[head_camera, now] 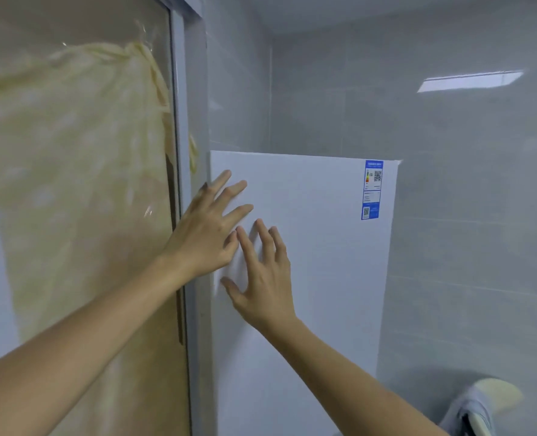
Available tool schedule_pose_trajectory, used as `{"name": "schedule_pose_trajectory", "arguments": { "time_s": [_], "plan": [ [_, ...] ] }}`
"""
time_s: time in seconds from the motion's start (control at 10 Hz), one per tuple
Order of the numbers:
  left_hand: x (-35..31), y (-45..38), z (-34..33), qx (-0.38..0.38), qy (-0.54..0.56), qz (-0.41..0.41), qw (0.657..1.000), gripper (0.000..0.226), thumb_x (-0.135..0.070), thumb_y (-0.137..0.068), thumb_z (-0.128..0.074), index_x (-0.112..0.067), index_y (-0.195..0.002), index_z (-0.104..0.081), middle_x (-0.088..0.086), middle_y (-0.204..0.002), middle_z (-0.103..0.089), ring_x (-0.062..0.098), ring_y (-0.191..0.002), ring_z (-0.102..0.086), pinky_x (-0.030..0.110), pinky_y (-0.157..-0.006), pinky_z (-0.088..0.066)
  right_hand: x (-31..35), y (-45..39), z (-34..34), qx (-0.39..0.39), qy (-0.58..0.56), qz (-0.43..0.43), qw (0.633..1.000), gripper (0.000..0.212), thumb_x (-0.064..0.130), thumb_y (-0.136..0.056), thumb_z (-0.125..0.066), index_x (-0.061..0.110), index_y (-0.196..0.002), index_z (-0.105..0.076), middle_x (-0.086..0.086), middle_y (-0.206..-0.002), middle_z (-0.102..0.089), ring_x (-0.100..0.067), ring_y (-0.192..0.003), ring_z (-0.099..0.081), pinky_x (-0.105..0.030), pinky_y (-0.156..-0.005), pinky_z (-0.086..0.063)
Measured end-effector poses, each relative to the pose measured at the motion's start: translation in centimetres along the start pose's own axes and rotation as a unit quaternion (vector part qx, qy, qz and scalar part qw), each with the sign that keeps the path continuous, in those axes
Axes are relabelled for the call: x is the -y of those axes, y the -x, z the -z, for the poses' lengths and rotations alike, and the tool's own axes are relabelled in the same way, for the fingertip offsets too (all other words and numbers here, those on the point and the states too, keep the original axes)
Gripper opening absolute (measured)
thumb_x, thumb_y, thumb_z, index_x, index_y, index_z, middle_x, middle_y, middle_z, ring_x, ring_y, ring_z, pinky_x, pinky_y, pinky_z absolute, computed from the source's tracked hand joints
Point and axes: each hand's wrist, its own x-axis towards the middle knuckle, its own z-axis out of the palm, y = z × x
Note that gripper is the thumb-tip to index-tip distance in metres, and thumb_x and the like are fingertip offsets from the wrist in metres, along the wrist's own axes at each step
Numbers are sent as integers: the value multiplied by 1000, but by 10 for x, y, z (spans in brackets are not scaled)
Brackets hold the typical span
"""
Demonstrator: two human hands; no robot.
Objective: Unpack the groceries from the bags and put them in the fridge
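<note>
Your left hand (pixel 209 228) and right hand (pixel 262 286) lie flat, fingers spread and holding nothing, on the closed white fridge door (pixel 317 247), beside a glass sliding door (pixel 72 184).

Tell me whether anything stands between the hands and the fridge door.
Nothing visible does. The left hand and right hand are spread open right at the white fridge door, near its left edge. The door is shut, and neither hand holds anything. No groceries or bags are in view.
</note>
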Motion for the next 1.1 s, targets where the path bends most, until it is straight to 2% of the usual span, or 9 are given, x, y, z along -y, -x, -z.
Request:
{"name": "schedule_pose_trajectory", "arguments": {
  "time_s": [0.1,0.2,0.3,0.5,0.6,0.7,0.9,1.0,1.1],
  "plan": [
    [31,-1,-46,-16,53,62,997,56,-22,-91,-64,-18,-146,-55,3,-167,-27,25,-159,-3,56,-124,-23,-21,-27,-34,42,81,24,996,98,43,-88,-75,34,-165,-15,-4,-175,-5,-34,-161,-4,-56,-124,-27],
    [53,-4,-93,-18,117,124,985,59,-21,-92,-65,-21,-150,-51,-1,-170,-20,20,-159,0,53,-127,-18,-43,-52,-65,80,149,34,985,100,42,-88,-77,34,-165,-13,-4,-176,-1,-34,-162,-3,-56,-125,-25],
    [72,-12,-142,-9,160,157,975,59,-24,-94,-64,-23,-151,-49,-3,-170,-16,20,-159,-2,51,-126,-21,-63,-74,-94,117,190,12,975,100,43,-90,-74,35,-165,-7,-1,-175,5,-32,-162,4,-56,-127,-19],
    [109,-18,-230,90,184,183,962,68,-28,-98,-58,-29,-160,-30,-3,-172,-5,21,-159,2,49,-126,-23,-101,-104,-141,194,260,2,946,94,46,-98,-63,32,-165,1,1,-172,24,-28,-157,27,-56,-129,-1],
    [119,-15,-260,137,181,193,955,74,-33,-101,-54,-33,-163,-15,-4,-172,5,21,-159,6,47,-127,-21,-126,-119,-153,221,301,4,928,92,49,-98,-62,30,-166,-2,1,-171,27,-29,-157,29,-59,-128,3],
    [119,-11,-279,137,160,197,958,81,-34,-99,-55,-34,-164,-7,-6,-171,12,22,-159,7,44,-124,-22,-143,-119,-164,215,331,5,919,98,48,-94,-67,28,-166,-4,0,-171,28,-30,-157,28,-62,-127,1],
    [115,-11,-282,128,140,203,961,89,-27,-92,-62,-33,-164,-8,-5,-172,9,23,-159,4,42,-123,-22,-147,-116,-167,221,332,4,917,109,45,-86,-75,27,-166,-3,-1,-170,30,-31,-155,31,-64,-126,0],
    [114,-15,-270,129,146,207,959,87,-26,-93,-63,-31,-164,-13,-4,-173,3,23,-159,-2,42,-124,-22,-138,-124,-156,255,320,-11,913,110,40,-86,-72,29,-165,3,-1,-168,34,-30,-153,36,-63,-126,4],
    [102,-5,-249,124,153,225,954,82,-23,-94,-62,-27,-163,-19,-1,-171,-14,23,-157,-16,44,-121,-32,-124,-122,-137,284,239,-25,928,97,33,-92,-67,30,-165,-4,0,-172,22,-27,-158,25,-57,-129,0]
  ]
}}
